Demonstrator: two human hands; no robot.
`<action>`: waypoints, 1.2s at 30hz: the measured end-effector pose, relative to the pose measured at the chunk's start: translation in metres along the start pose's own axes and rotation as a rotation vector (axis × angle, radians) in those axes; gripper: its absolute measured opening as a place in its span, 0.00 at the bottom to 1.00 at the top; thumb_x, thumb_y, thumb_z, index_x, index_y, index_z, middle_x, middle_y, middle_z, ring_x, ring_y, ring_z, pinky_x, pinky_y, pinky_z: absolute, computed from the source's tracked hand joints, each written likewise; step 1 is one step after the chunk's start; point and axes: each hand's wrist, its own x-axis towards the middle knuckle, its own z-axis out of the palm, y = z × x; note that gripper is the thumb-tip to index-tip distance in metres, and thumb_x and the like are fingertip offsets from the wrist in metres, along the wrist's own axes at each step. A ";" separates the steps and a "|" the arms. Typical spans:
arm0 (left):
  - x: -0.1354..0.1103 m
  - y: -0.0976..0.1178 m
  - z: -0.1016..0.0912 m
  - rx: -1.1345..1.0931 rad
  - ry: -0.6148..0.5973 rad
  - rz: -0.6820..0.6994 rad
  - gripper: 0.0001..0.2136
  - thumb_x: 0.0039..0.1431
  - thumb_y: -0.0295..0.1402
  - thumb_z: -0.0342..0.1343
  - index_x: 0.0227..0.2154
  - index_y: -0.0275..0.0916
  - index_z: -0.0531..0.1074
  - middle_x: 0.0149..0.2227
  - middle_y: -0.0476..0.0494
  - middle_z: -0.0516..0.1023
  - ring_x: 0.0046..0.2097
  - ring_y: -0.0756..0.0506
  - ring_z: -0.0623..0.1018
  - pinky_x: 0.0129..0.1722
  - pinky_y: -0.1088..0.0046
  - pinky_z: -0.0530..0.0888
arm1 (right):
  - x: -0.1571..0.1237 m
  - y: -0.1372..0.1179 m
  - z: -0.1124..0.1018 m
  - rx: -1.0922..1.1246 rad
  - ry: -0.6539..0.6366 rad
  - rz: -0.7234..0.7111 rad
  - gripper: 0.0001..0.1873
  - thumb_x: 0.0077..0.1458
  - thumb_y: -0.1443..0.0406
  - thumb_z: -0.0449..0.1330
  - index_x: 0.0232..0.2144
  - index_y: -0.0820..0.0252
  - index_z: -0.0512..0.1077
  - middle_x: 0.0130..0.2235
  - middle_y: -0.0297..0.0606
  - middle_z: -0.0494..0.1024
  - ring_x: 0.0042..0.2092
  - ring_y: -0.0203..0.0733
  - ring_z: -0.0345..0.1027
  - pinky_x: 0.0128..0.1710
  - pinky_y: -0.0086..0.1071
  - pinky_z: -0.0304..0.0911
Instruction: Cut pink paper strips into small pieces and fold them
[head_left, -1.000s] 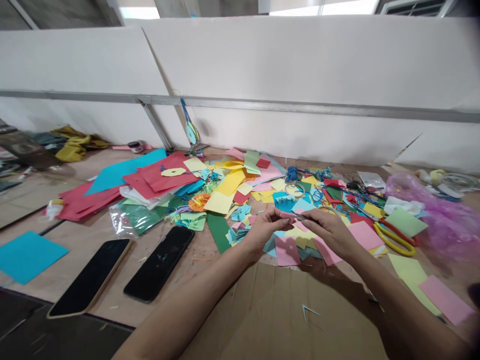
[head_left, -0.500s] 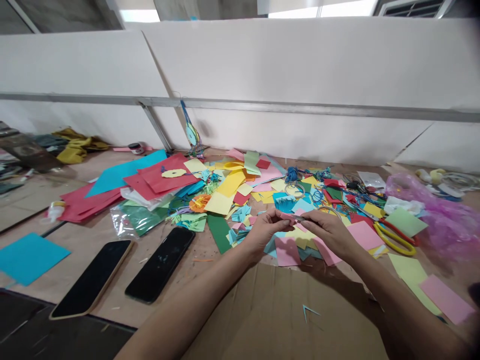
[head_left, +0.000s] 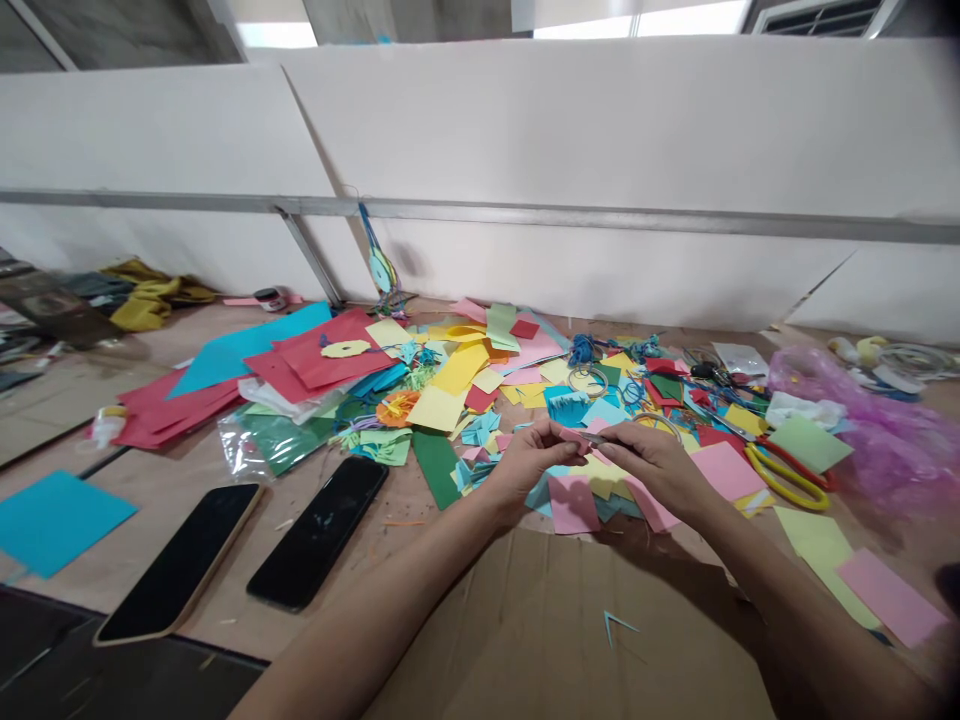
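Note:
My left hand point(head_left: 536, 455) is closed, its thumb and fingers pinching a small pink piece of paper point(head_left: 574, 436). My right hand point(head_left: 641, 455) meets it from the other side, fingers closed round a slim metal-bladed tool point(head_left: 594, 437). The blade points left and touches or nearly touches the pink paper; the tool's handle is hidden in my fingers. Below and around both hands lie loose paper pieces, among them a pink square point(head_left: 574, 503) and a fringed blue strip point(head_left: 568, 405).
Two phones point(head_left: 319, 535) lie at left, near a blue sheet point(head_left: 64, 520). Yellow-and-red-handled scissors point(head_left: 787, 475) rest at right, beside a pink plastic bag point(head_left: 892, 440). Cardboard point(head_left: 555, 620) lies in front of me with a thin blue scrap point(head_left: 619, 627). A white panel point(head_left: 600, 130) stands behind.
My hands hold almost the same pose with the pink paper and the metal tool. The whole view has shifted very slightly; nothing else has visibly moved.

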 end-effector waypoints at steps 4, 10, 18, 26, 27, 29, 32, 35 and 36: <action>0.000 0.000 -0.001 0.008 0.006 -0.010 0.18 0.41 0.39 0.74 0.28 0.34 0.74 0.32 0.44 0.82 0.36 0.47 0.80 0.43 0.66 0.76 | 0.000 0.000 0.000 0.010 -0.004 0.005 0.16 0.66 0.54 0.54 0.41 0.53 0.79 0.39 0.36 0.82 0.39 0.43 0.73 0.38 0.32 0.63; -0.002 0.001 0.000 0.017 0.009 -0.016 0.17 0.42 0.37 0.74 0.29 0.34 0.74 0.32 0.44 0.82 0.35 0.47 0.80 0.43 0.67 0.75 | 0.000 -0.001 0.001 0.028 0.000 0.012 0.16 0.66 0.53 0.54 0.41 0.53 0.79 0.39 0.36 0.82 0.39 0.42 0.73 0.38 0.32 0.63; -0.002 0.001 0.002 0.009 -0.003 -0.027 0.17 0.41 0.37 0.74 0.29 0.35 0.74 0.32 0.44 0.81 0.34 0.48 0.80 0.41 0.68 0.75 | 0.000 -0.002 0.002 0.033 -0.012 -0.005 0.17 0.66 0.53 0.54 0.40 0.53 0.79 0.39 0.35 0.81 0.39 0.41 0.73 0.38 0.31 0.63; -0.003 0.002 0.001 0.037 -0.023 -0.031 0.17 0.41 0.38 0.74 0.28 0.35 0.74 0.32 0.44 0.81 0.34 0.47 0.80 0.43 0.67 0.74 | 0.000 -0.003 0.002 0.049 -0.010 -0.023 0.17 0.67 0.53 0.54 0.40 0.53 0.79 0.39 0.36 0.81 0.39 0.41 0.73 0.37 0.31 0.64; -0.003 0.003 0.001 0.041 -0.025 -0.032 0.17 0.41 0.38 0.74 0.28 0.35 0.74 0.32 0.44 0.81 0.34 0.47 0.80 0.43 0.67 0.74 | 0.000 -0.003 0.003 0.054 -0.011 -0.021 0.17 0.66 0.53 0.54 0.40 0.53 0.79 0.39 0.36 0.81 0.39 0.41 0.73 0.37 0.31 0.64; -0.004 0.003 0.001 0.045 -0.023 -0.031 0.16 0.42 0.37 0.74 0.28 0.35 0.74 0.32 0.44 0.81 0.34 0.47 0.80 0.43 0.67 0.75 | 0.000 -0.004 0.003 0.061 -0.011 -0.014 0.18 0.66 0.53 0.54 0.39 0.53 0.79 0.38 0.36 0.81 0.39 0.41 0.73 0.37 0.31 0.64; -0.004 0.003 0.002 0.041 -0.019 -0.025 0.16 0.43 0.37 0.73 0.29 0.35 0.74 0.32 0.44 0.81 0.35 0.48 0.80 0.44 0.67 0.75 | 0.001 -0.004 0.003 0.061 -0.009 -0.005 0.18 0.66 0.52 0.54 0.38 0.53 0.80 0.38 0.36 0.81 0.38 0.41 0.73 0.37 0.31 0.63; -0.004 0.003 0.002 0.036 -0.021 -0.021 0.16 0.43 0.37 0.73 0.29 0.35 0.74 0.33 0.43 0.81 0.35 0.47 0.80 0.44 0.66 0.75 | 0.001 -0.004 0.004 0.064 -0.007 -0.002 0.19 0.66 0.52 0.54 0.37 0.54 0.80 0.37 0.36 0.81 0.37 0.41 0.73 0.37 0.31 0.63; -0.004 0.003 0.002 0.038 -0.021 -0.020 0.16 0.43 0.37 0.73 0.29 0.35 0.74 0.33 0.43 0.81 0.35 0.47 0.80 0.44 0.65 0.75 | 0.001 -0.004 0.004 0.065 -0.006 -0.002 0.19 0.66 0.52 0.54 0.37 0.54 0.80 0.37 0.36 0.81 0.37 0.41 0.73 0.37 0.31 0.63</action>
